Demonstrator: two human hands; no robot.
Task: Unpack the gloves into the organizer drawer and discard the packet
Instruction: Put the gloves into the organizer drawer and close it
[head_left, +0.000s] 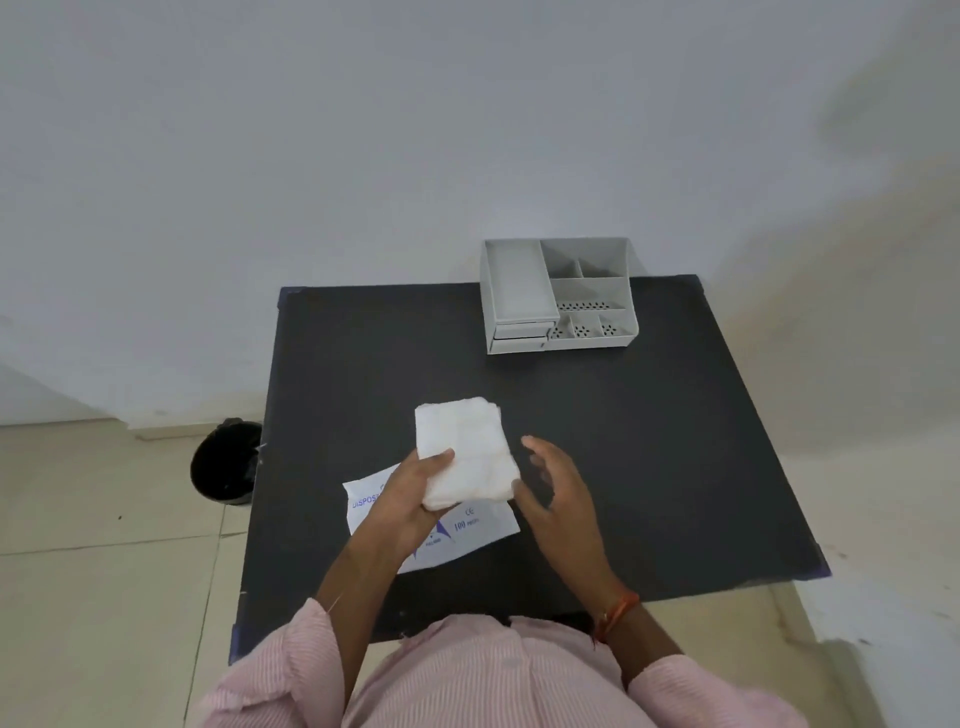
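My left hand (410, 493) grips a white folded stack of gloves (467, 452) by its near left corner and holds it above the black table (649, 441). Just right of the stack hovers my right hand (558, 493), fingers spread, holding nothing. The flat white packet (488, 530) with blue print lies on the table under my left hand, partly hidden by it. The grey organizer (561, 296) stands at the table's far edge; its two small drawers (519, 336) at the front left look closed.
A black bin (223, 462) with a dark liner stands on the tiled floor left of the table. A white wall rises right behind the organizer. My pink sleeves fill the bottom of the view.
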